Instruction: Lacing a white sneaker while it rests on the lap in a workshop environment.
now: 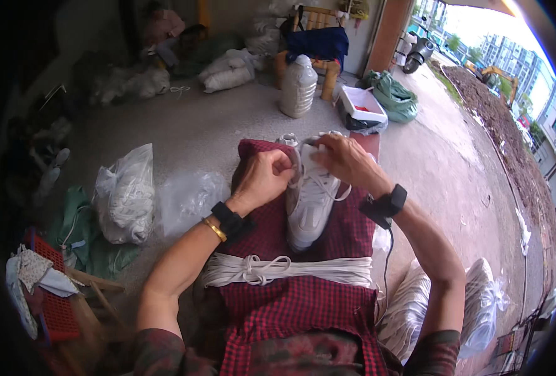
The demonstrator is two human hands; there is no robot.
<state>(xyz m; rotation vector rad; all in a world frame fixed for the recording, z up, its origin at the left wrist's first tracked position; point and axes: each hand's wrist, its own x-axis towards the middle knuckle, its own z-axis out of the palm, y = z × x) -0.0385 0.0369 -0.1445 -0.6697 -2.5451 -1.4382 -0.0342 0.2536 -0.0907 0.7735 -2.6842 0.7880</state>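
Note:
A white sneaker [309,213] lies on the dark red checked apron [253,301] over my lap, toe toward me. My left hand [264,178] is closed in a pinch at the left edge of its lace opening; what sits between the fingertips is too small to make out. At the upper right of the sneaker, near tongue and collar, my right hand [352,161] has its fingers bent down and closed on it. A loose loop of white shoelace [344,193] hangs off the sneaker's right side. Across my lap lies a tied bundle of white shoelaces [309,269].
Clear bags of white goods stand left [128,207] and right [409,307]. A plastic sheet [193,200], a large plastic bottle [298,88], a white tray [362,103], a green sack [394,97] and a red basket [56,288] surround me. Another person [163,28] sits far back.

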